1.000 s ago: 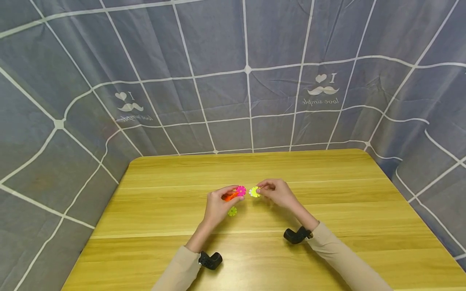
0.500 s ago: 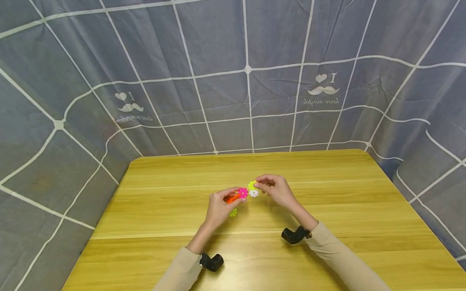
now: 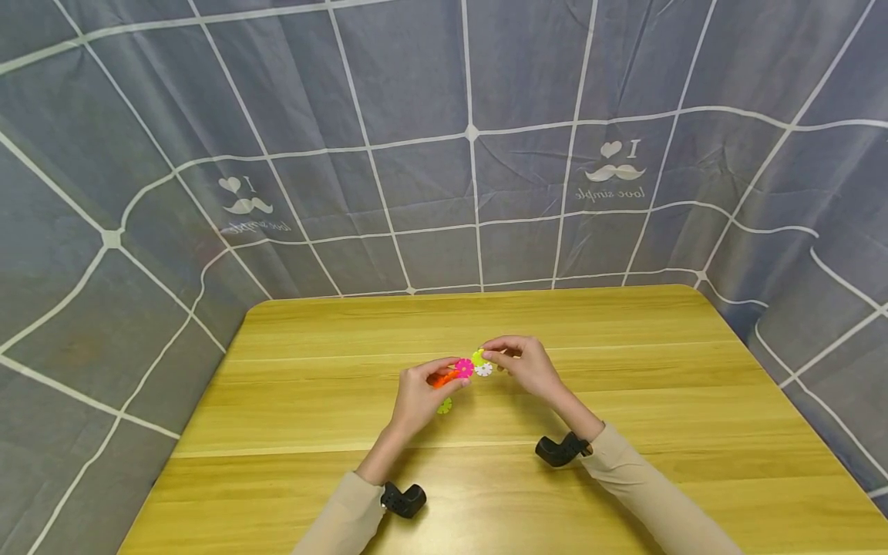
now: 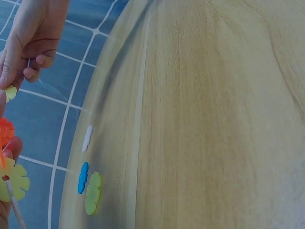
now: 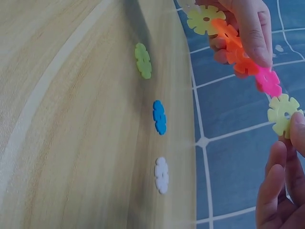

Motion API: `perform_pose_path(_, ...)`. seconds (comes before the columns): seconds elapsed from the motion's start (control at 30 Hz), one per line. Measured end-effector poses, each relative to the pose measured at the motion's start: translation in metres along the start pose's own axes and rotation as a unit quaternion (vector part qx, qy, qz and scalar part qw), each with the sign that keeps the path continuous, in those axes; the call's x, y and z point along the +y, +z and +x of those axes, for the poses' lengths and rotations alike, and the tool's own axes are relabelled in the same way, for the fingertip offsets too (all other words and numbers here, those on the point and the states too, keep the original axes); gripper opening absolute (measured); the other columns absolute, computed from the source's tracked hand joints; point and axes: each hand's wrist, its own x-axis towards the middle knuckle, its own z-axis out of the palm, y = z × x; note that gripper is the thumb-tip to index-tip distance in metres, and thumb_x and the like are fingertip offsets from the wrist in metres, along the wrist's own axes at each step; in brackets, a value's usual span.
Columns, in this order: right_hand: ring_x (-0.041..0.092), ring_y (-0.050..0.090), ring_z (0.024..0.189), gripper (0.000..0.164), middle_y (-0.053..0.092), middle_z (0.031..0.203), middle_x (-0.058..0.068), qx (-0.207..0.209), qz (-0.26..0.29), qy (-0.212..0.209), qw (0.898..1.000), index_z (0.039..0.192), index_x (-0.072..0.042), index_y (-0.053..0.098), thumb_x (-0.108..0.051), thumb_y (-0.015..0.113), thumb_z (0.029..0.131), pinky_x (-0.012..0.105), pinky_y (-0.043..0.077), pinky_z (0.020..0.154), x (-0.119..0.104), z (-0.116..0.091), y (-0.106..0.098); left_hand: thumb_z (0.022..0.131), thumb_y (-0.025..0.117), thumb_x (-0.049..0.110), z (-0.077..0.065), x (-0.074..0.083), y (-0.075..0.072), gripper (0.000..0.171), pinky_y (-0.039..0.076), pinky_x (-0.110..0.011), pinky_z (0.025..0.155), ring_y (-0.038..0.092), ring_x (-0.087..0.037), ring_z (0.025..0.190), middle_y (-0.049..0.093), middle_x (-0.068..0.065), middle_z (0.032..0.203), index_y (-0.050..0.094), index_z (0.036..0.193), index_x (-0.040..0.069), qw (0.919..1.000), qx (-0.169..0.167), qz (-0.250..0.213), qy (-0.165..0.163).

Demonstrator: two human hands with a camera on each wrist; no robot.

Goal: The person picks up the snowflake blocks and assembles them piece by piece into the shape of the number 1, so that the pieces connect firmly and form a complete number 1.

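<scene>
My left hand grips a short chain of notched plastic snowflake discs. In the right wrist view the chain runs from a yellow disc through orange discs to a pink disc at its near end. Between thumb and fingers, my right hand pinches a separate yellow snowflake disc. That disc's edge is right at the pink disc's edge, the two lying at an angle to each other. Both hands are raised over the wooden table.
Loose discs lie flat on the table below the hands: a green one, a blue one and a white one. The blue disc is hidden in the head view. A grey curtain with white lines hangs behind the table.
The right hand has moved the yellow disc up and left, against the pink disc. The white disc on the table, earlier partly covered, now shows. The left hand has shifted slightly right.
</scene>
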Motion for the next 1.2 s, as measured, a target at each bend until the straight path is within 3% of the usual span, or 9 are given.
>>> perform_pose_path(0.27, 0.015, 0.058, 0.064, 0.017, 0.071, 0.092, 0.015, -0.016, 0.007, -0.001, 1.000, 0.100, -0.004, 0.074, -0.016, 0.069, 0.088, 0.031, 0.050, 0.052, 0.002, 0.000, -0.001, 0.077, 0.080, 0.024, 0.001, 0.000, 0.001, 0.036, 0.052, -0.018, 0.066, 0.068, -0.014, 0.078, 0.075, -0.008, 0.087, 0.073, 0.108, 0.007, 0.9999, -0.011, 0.009, 0.002)
perform_pose_path(0.5, 0.008, 0.059, 0.066, 0.015, 0.072, 0.101, 0.012, -0.017, -0.004, 0.001, 1.000, 0.100, -0.006, 0.074, -0.014, 0.067, 0.090, 0.045, 0.055, 0.062, 0.001, -0.001, -0.003, 0.078, 0.079, 0.024, 0.004, 0.006, 0.001, 0.035, 0.050, -0.017, 0.061, 0.067, -0.010, 0.073, 0.075, -0.010, 0.090, 0.074, 0.108, 0.008, 0.9997, -0.023, 0.000, -0.006)
perform_pose_path(0.63, 0.006, 0.060, 0.066, 0.014, 0.071, 0.101, 0.015, -0.013, -0.003, -0.009, 1.000, 0.098, -0.003, 0.073, -0.012, 0.067, 0.090, 0.045, 0.056, 0.065, -0.001, -0.001, -0.003, 0.078, 0.078, 0.021, 0.004, 0.009, 0.002, 0.033, 0.041, -0.014, 0.051, 0.053, -0.002, 0.058, 0.075, -0.013, 0.095, 0.073, 0.108, 0.007, 0.9997, -0.025, 0.001, -0.007)
perform_pose_path(0.77, 0.002, 0.059, 0.065, 0.015, 0.071, 0.100, 0.018, -0.002, 0.006, -0.017, 1.000, 0.097, 0.000, 0.073, -0.011, 0.067, 0.088, 0.036, 0.057, 0.063, -0.002, -0.001, -0.003, 0.079, 0.077, 0.021, 0.005, 0.011, 0.003, 0.034, 0.029, -0.014, 0.045, 0.035, 0.000, 0.049, 0.073, -0.014, 0.102, 0.073, 0.110, 0.005, 0.9997, -0.026, 0.004, 0.005)
perform_pose_path(0.87, 0.006, 0.061, 0.066, 0.015, 0.071, 0.099, 0.019, -0.002, 0.005, -0.023, 1.000, 0.097, 0.002, 0.073, -0.009, 0.068, 0.088, 0.026, 0.056, 0.062, -0.002, -0.001, -0.004, 0.079, 0.076, 0.023, 0.005, 0.013, 0.004, 0.036, 0.033, -0.013, 0.048, 0.042, 0.000, 0.055, 0.072, -0.015, 0.106, 0.073, 0.110, 0.004, 0.9995, -0.026, 0.012, 0.016)
perform_pose_path(0.97, 0.015, 0.065, 0.071, 0.014, 0.071, 0.097, 0.019, -0.006, -0.003, -0.024, 1.000, 0.096, 0.003, 0.072, -0.008, 0.067, 0.088, 0.027, 0.057, 0.064, -0.003, -0.001, -0.005, 0.079, 0.076, 0.022, 0.006, 0.014, 0.005, 0.036, 0.036, -0.013, 0.049, 0.048, -0.001, 0.059, 0.071, -0.016, 0.106, 0.073, 0.109, 0.003, 0.9993, -0.023, 0.017, 0.022)
perform_pose_path(1.07, 0.021, 0.067, 0.074, 0.013, 0.071, 0.095, 0.018, -0.009, -0.003, -0.026, 1.000, 0.095, 0.002, 0.072, -0.008, 0.068, 0.088, 0.038, 0.058, 0.068, -0.003, -0.001, -0.006, 0.079, 0.077, 0.021, 0.006, 0.015, 0.006, 0.036, 0.033, -0.014, 0.045, 0.039, 0.004, 0.050, 0.071, -0.017, 0.105, 0.073, 0.109, 0.003, 0.9996, -0.020, 0.011, 0.018)
perform_pose_path(1.17, 0.021, 0.067, 0.073, 0.013, 0.071, 0.095, 0.017, -0.010, -0.002, -0.029, 1.000, 0.094, 0.001, 0.073, -0.010, 0.068, 0.088, 0.041, 0.058, 0.068, -0.002, 0.001, -0.006, 0.079, 0.077, 0.023, 0.006, 0.015, 0.006, 0.037, 0.025, -0.015, 0.040, 0.024, 0.004, 0.042, 0.072, -0.017, 0.103, 0.073, 0.109, 0.004, 0.9998, -0.020, 0.002, 0.006)
perform_pose_path(1.2, 0.021, 0.068, 0.073, 0.013, 0.071, 0.096, 0.018, -0.011, 0.001, -0.028, 1.000, 0.094, 0.001, 0.073, -0.010, 0.068, 0.088, 0.041, 0.058, 0.068, -0.001, 0.001, -0.007, 0.078, 0.077, 0.023, 0.007, 0.015, 0.006, 0.037, 0.025, -0.015, 0.040, 0.025, 0.004, 0.042, 0.072, -0.017, 0.102, 0.073, 0.109, 0.004, 0.9998, -0.020, -0.001, 0.003)
